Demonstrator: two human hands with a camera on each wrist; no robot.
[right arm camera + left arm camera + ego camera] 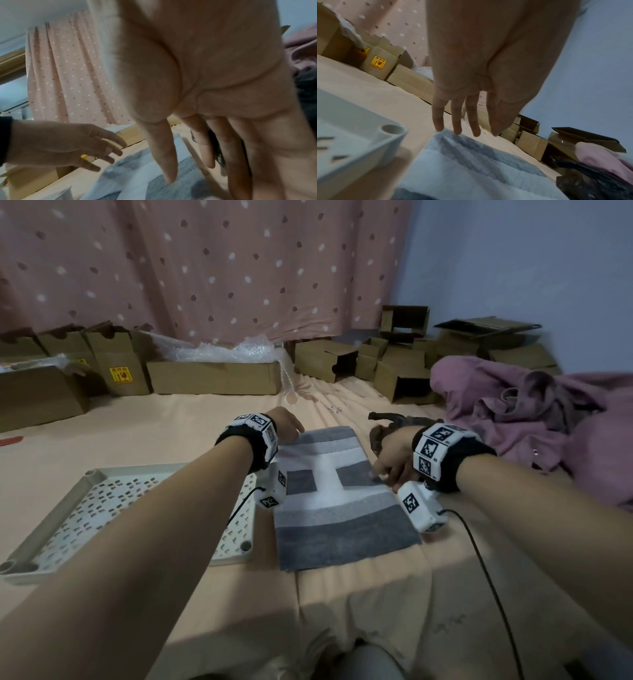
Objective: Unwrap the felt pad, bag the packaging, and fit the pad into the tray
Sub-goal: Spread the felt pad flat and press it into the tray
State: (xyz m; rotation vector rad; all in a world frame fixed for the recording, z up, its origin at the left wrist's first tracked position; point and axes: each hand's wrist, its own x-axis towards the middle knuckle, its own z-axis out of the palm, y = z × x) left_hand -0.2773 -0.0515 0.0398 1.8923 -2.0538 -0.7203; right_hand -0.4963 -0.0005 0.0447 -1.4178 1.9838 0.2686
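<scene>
1 felt pad flat on the bed, 1 tray beside it, 2 hands at the pad's edges

nearest the camera, 2 bare forearms reach out over the peach bedsheet, each wearing 1 marker-covered wrist unit. between them lies 1 felt pad, grey and white in bands, unwrapped and flat on the sheet, not in the tray. 1 white perforated tray sits just beside it at the pad's 9 o'clock; their edges look close, but i cannot tell if they touch.

the right hand is at the pad's 3 o'clock edge, fingers long and loosely together, tips down on or just over the grey patch; whether they pinch the felt i cannot tell. the left hand hovers at the pad's 11 o'clock corner, its 4 fingers straight and slightly spread, tips just above the far edge, holding nothing.

at the pad's 1 o'clock, past the right hand, lies 1 dark crumpled bag. at 3 o'clock, well apart, is 1 heap of mauve cloth. farthest off, cardboard boxes line the foot of 1 pink dotted curtain; they overlap too much to count, and 1 holds bubble wrap.
</scene>
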